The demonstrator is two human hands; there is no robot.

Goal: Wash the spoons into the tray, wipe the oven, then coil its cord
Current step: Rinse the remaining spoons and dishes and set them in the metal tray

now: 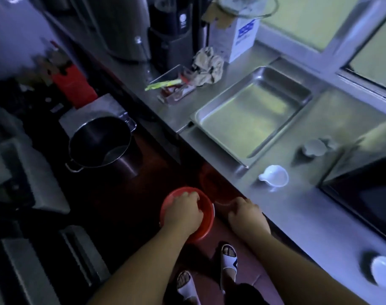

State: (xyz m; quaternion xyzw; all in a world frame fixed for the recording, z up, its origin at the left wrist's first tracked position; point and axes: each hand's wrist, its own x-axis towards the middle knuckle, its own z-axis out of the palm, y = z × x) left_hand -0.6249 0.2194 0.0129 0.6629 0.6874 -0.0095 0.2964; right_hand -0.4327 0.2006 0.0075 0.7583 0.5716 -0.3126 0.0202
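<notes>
Two hands down low: we see the left hand [183,208] curled inside the red basin [207,223], the right hand [244,214] curled beside its rim; whether either holds anything, we can't tell. The steel tray [253,111] sits on the counter [297,216], the oven [368,194] further right.

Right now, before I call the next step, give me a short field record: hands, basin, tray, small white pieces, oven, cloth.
left hand: down in the red basin, fingers curled; what it holds is hidden
right hand: beside the basin, at the counter edge, fingers curled; grip unclear
steel tray: on the counter, nothing visible inside
small white pieces: three on the counter, all outside the tray
oven: dark, at far right
cloth: crumpled, beyond the tray
</notes>
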